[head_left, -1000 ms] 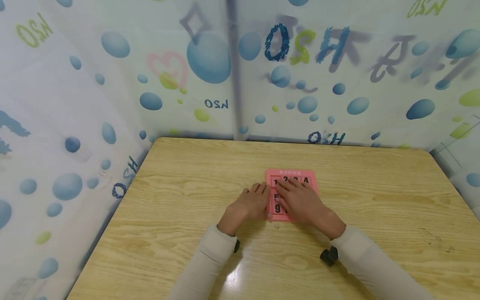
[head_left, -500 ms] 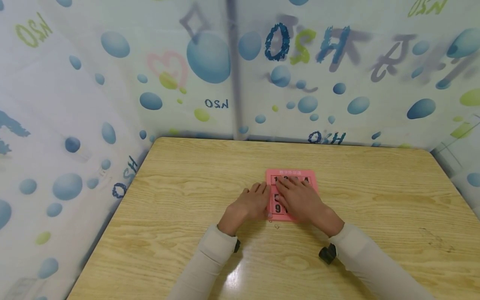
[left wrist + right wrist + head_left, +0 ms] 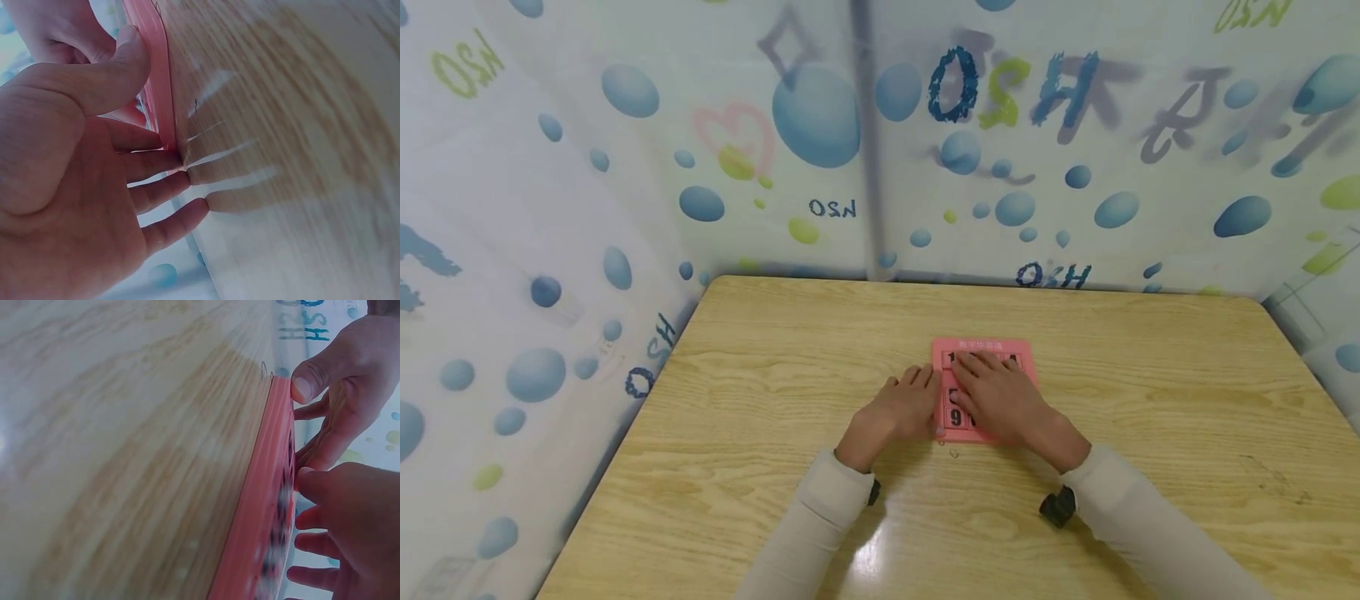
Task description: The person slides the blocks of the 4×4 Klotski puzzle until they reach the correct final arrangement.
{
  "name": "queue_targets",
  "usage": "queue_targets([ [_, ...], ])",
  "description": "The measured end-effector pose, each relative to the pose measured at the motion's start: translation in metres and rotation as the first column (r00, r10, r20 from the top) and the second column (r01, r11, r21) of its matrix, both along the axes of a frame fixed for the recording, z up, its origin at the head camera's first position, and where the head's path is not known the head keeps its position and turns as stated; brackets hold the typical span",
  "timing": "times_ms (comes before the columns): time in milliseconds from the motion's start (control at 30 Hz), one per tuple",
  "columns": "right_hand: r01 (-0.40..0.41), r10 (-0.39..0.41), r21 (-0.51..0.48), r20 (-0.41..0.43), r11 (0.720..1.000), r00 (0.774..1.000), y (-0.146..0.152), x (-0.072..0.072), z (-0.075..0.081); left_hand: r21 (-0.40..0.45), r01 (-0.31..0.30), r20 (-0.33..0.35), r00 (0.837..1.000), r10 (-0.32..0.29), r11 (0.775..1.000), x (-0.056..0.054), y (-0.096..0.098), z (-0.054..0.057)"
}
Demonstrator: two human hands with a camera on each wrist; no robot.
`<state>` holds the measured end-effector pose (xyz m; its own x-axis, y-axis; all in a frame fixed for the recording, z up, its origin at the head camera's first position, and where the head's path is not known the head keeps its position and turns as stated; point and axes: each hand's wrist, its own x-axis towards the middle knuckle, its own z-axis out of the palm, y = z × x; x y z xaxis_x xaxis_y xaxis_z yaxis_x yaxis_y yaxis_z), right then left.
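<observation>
A pink sliding number puzzle lies on the wooden table, its tiles printed with black numbers. 1, 4 and 9 show in the head view; many others are under my right hand. That hand lies across the tiles, fingers extended toward the top row. Along the puzzle's left side rests my left hand. In the left wrist view its thumb is at the pink frame, and its other fingertips reach down to the frame's edge and the table. The right wrist view shows the right thumb over the tile face.
The wooden table extends around the puzzle on all sides. Behind it hangs a wall covering with blue and green drops. A black wrist device sits under the right sleeve.
Tile 1 has slid slightly away from me into the top row. My right fingers now cover tiles 2 and 3, which showed before. The left hand stays in place.
</observation>
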<state>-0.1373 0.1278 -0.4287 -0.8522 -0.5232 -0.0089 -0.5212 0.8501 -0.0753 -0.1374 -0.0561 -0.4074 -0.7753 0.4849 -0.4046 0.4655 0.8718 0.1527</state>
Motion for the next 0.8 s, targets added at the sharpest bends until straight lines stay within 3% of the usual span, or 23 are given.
queue_targets([
  [467,-0.103,0.104,0.024,-0.057,0.994,0.993,0.007,0.018,0.008,0.003,0.0,-0.01,1.0,0.0,1.0,0.0,0.001,0.0],
  [800,-0.151,0.151,0.027,0.002,0.988,0.989,0.007,0.032,0.009,0.022,-0.017,0.001,1.0,0.017,1.0,0.002,0.0,-0.001],
])
